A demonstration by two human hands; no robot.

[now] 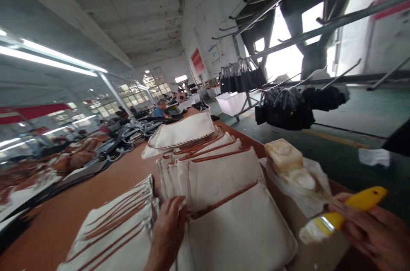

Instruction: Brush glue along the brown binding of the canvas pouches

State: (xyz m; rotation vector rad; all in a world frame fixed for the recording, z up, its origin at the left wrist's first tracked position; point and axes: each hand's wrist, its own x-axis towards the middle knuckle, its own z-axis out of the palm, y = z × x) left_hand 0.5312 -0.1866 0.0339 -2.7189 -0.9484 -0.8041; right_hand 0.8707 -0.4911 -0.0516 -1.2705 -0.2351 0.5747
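Note:
My left hand [168, 228] lies flat on a row of overlapping cream canvas pieces with brown trim [221, 181], fingers spread on their left edges. My right hand [374, 232] grips a yellow-handled brush [339, 217], its pale bristles pointing left over the nearest canvas piece [240, 232]. Just beyond the brush sits a glue-caked block on a wrapped container [288, 162]. A second stack of cream pieces [118, 228] lies left of my left hand.
A long brown worktable [80, 202] runs away from me, holding another cream stack [184, 132], cords and brown leather goods at left. Black bags hang on metal racks [285, 109] at right. A seated person in blue [159, 109] works far off.

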